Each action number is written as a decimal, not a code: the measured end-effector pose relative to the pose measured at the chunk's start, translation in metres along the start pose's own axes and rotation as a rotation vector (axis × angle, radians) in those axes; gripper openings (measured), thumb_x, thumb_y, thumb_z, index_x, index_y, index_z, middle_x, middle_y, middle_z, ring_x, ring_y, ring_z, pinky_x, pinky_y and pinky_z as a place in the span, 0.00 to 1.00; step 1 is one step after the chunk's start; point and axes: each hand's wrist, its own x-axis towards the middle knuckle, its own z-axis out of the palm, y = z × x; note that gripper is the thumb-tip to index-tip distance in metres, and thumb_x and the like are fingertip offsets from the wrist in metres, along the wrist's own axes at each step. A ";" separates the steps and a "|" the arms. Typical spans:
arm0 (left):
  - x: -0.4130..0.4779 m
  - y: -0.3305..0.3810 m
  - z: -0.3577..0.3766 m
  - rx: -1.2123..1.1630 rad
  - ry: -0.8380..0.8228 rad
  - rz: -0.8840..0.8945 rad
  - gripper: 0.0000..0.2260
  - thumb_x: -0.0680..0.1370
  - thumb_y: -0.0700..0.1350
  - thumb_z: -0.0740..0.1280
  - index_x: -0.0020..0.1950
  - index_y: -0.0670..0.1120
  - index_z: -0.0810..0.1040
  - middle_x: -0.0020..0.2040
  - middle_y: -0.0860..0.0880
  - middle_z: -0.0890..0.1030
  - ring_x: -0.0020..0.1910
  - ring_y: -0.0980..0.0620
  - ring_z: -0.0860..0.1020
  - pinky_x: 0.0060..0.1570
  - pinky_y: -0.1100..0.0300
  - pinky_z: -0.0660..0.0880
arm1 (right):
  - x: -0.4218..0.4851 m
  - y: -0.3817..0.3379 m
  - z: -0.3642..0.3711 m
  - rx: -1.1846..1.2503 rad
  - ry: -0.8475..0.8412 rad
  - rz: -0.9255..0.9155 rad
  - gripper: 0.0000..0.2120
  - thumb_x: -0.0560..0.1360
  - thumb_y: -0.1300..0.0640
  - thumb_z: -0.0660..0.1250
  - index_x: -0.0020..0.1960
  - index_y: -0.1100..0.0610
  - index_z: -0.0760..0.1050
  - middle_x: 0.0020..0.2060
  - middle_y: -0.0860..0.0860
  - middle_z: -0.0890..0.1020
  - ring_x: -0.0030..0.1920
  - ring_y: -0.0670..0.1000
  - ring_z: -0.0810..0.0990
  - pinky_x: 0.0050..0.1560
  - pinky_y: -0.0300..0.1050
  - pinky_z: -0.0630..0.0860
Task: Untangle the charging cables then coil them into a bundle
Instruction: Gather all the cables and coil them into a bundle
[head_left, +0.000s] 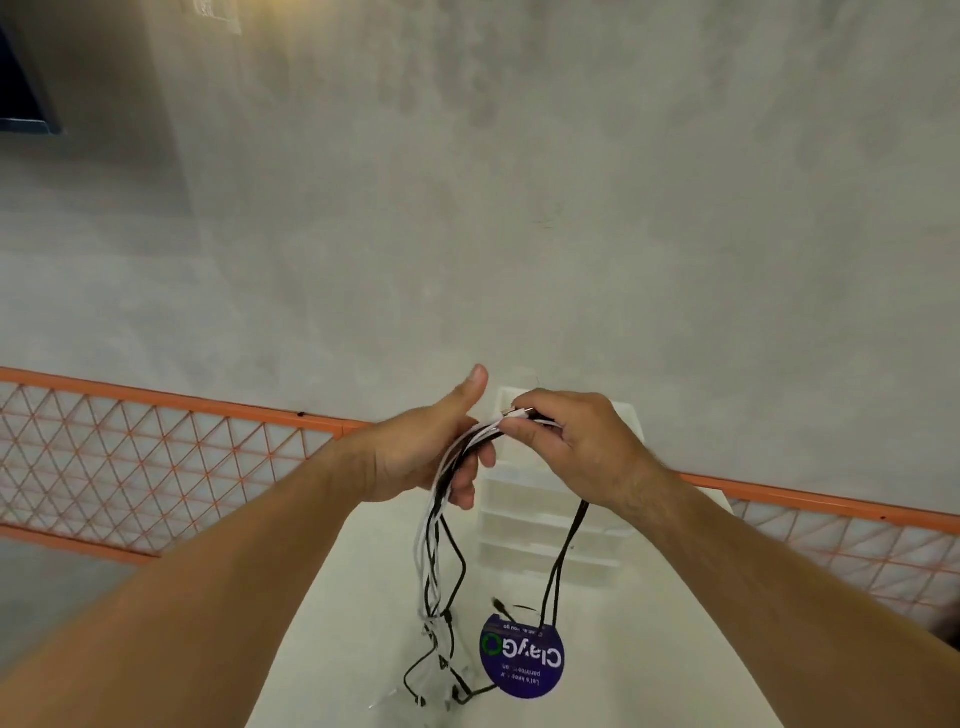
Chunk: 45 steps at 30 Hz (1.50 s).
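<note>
Several black and white charging cables (435, 545) hang as a loose bunch above the white table (649, 649). My left hand (415, 452) grips the bunch near its top, thumb raised. My right hand (576, 441) pinches the upper cable ends and a plug between thumb and fingers, close beside the left hand. Two black strands (563, 556) drop from the right hand. The lower cable ends and plugs (441, 680) trail on the table in a tangle.
A round dark blue sticker (522, 657) lies on the table under the strands. A white compartment tray (550, 525) stands at the table's far edge. An orange mesh railing (156, 467) runs behind, before a grey concrete wall.
</note>
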 end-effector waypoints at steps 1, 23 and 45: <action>-0.001 -0.005 -0.001 -0.010 -0.017 -0.001 0.33 0.72 0.74 0.56 0.43 0.44 0.76 0.30 0.46 0.72 0.34 0.45 0.76 0.46 0.52 0.73 | -0.001 0.001 -0.002 -0.005 0.004 0.015 0.08 0.78 0.50 0.66 0.46 0.53 0.80 0.31 0.42 0.77 0.35 0.44 0.74 0.37 0.37 0.69; 0.008 0.032 0.041 1.251 0.303 0.089 0.09 0.80 0.51 0.56 0.45 0.48 0.69 0.37 0.51 0.71 0.34 0.51 0.71 0.36 0.57 0.68 | 0.015 -0.018 -0.028 -0.459 -0.667 0.399 0.24 0.64 0.41 0.74 0.55 0.51 0.73 0.49 0.48 0.79 0.48 0.50 0.79 0.52 0.50 0.79; 0.010 0.015 0.019 0.667 0.343 0.138 0.16 0.77 0.51 0.65 0.33 0.46 0.69 0.27 0.53 0.68 0.26 0.53 0.68 0.27 0.62 0.65 | -0.004 0.006 -0.042 -0.194 -0.378 0.592 0.11 0.74 0.61 0.60 0.41 0.53 0.80 0.33 0.49 0.79 0.33 0.49 0.76 0.35 0.40 0.71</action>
